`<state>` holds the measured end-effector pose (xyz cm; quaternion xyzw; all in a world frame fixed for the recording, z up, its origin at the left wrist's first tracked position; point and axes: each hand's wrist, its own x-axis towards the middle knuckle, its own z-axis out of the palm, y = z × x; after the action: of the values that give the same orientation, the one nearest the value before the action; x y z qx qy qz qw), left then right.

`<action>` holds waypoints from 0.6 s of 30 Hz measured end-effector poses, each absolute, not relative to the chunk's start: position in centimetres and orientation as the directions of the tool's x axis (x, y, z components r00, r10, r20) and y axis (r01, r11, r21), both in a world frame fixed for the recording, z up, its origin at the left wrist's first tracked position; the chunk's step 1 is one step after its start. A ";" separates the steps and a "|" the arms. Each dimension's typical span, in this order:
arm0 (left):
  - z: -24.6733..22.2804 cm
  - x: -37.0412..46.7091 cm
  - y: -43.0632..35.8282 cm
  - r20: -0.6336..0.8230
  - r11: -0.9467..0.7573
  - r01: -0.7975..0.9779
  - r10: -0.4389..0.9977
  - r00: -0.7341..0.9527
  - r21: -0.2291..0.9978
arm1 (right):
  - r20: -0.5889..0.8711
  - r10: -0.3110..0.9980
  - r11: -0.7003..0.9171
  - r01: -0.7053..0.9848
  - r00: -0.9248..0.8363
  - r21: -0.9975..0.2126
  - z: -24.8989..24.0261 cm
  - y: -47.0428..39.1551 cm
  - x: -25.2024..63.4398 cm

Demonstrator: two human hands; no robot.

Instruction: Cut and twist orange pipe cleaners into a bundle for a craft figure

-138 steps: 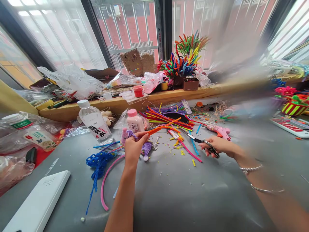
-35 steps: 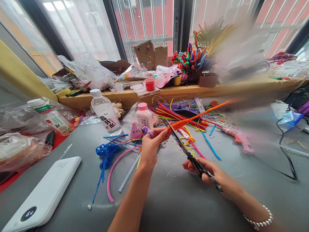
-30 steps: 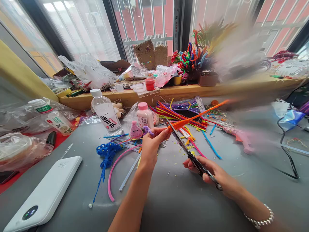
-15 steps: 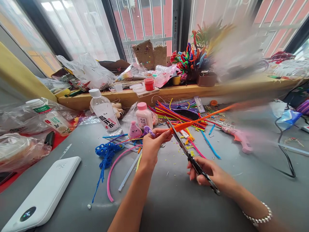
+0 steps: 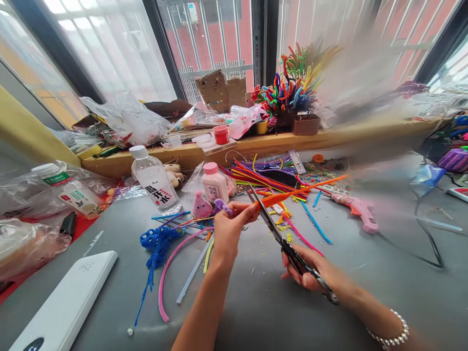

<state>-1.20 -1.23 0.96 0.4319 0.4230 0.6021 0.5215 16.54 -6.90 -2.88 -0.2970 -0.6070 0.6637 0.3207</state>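
Note:
My left hand (image 5: 231, 229) pinches the near end of an orange pipe cleaner (image 5: 310, 186), which slants up to the right over the grey table. My right hand (image 5: 310, 268) is wrapped round the handles of black scissors (image 5: 283, 241). The scissor blades are parted around the orange strand, just right of my left fingertips. Close behind my left hand are a purple fuzzy piece (image 5: 222, 206) and a pink knitted figure (image 5: 202, 205). Yellow scraps (image 5: 289, 237) lie beyond the scissors.
Bottles (image 5: 155, 180) and a pink-capped bottle (image 5: 215, 184) stand behind. A pipe-cleaner bundle (image 5: 252, 176), blue knotted piece (image 5: 157, 243), pink strip (image 5: 166, 273), white power bank (image 5: 73, 297) and pink glue gun (image 5: 360, 210) lie around. A wooden ledge (image 5: 270, 143) runs along the back.
The view has shifted, so the table items sit lower and slightly left. The orange strand's far end now shows clearly where it was blurred. Both hands keep their holds.

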 end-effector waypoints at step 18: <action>0.8 0.0 -1.7 0.277 -0.279 -0.030 0.959 -0.061 0.960 | -0.008 0.869 0.070 0.138 -0.495 -0.988 -3.6 -6.9 16.2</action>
<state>0.03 -1.67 0.77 0.5413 0.4291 0.5886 0.4200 16.15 -6.92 -3.61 -0.3840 -0.6555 0.5636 0.3244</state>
